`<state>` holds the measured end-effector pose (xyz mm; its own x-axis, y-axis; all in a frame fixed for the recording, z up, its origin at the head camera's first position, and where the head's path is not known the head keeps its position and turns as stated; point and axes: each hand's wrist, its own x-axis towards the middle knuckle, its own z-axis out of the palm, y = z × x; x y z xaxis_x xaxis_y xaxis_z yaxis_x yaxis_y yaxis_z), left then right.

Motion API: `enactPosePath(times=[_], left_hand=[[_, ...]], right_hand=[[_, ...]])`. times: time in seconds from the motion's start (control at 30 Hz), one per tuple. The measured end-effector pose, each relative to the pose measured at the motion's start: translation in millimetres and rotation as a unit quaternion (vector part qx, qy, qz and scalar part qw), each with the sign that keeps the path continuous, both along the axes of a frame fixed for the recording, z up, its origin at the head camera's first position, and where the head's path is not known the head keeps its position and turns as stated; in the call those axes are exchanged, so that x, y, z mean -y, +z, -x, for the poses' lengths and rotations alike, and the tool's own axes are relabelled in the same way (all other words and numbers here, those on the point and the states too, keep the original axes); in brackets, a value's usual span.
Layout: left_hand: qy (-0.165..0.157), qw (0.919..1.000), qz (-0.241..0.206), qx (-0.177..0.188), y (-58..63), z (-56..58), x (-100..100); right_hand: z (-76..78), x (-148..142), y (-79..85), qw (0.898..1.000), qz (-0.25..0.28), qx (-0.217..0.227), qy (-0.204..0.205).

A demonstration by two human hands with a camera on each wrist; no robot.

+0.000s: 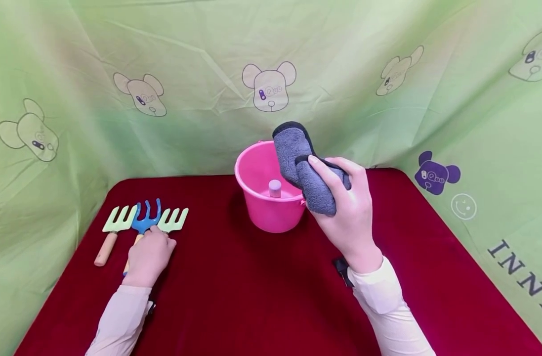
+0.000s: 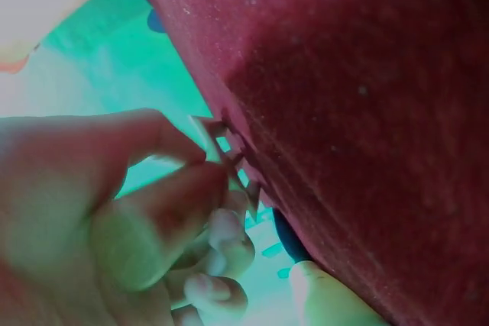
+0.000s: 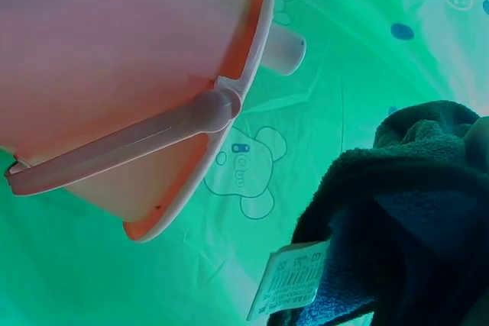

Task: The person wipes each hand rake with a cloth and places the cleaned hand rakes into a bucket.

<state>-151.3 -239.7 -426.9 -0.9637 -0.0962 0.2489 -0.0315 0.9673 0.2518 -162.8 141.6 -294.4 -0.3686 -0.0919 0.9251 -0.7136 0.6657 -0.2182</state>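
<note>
My right hand point(image 1: 351, 207) grips a folded grey towel point(image 1: 293, 148) with black edging, raised at the right rim of a pink bucket point(image 1: 275, 217). The right wrist view shows a white label point(image 3: 290, 280) hanging from the towel. Inside the bucket stands a pale cylinder point(image 1: 274, 188), its end rising past the rim. At the left, my left hand point(image 1: 150, 254) pinches a pale green hand rake point(image 1: 175, 220) near its head; the hand hides the handle. In the left wrist view, the rake's head point(image 2: 218, 150) shows beyond the fingertips, tines toward the red cloth.
Left of that hand lie a blue three-pronged hand fork point(image 1: 144, 225) with a yellow handle and another pale green rake point(image 1: 119, 220) with a wooden handle. A red cloth point(image 1: 253, 296) covers the table. Green curtains point(image 1: 199, 59) with bear prints surround it.
</note>
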Motion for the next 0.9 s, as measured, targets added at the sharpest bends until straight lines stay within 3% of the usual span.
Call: enactPosePath(times=[0.2,0.3,0.53,0.9], left_hand=[[0.011,0.9976,-0.007,0.067,3.0,2.0,-3],[0.015,0.9971,-0.006,0.075,3.7,2.7,-5],[0.021,0.9994,0.017,-0.023,11.6,2.2,-14],[0.075,0.9865,0.0,-0.145,52.8,-4.0,-39]], right_hand=[[-0.5,2,-0.6,1.0,0.0,-0.002,0.007],[0.0,2,-0.1,1.0,0.002,-0.006,0.012],[-0.3,1,0.8,0.999,0.019,-0.019,0.02],[-2.8,1,3.1,0.998,0.034,-0.028,0.034]])
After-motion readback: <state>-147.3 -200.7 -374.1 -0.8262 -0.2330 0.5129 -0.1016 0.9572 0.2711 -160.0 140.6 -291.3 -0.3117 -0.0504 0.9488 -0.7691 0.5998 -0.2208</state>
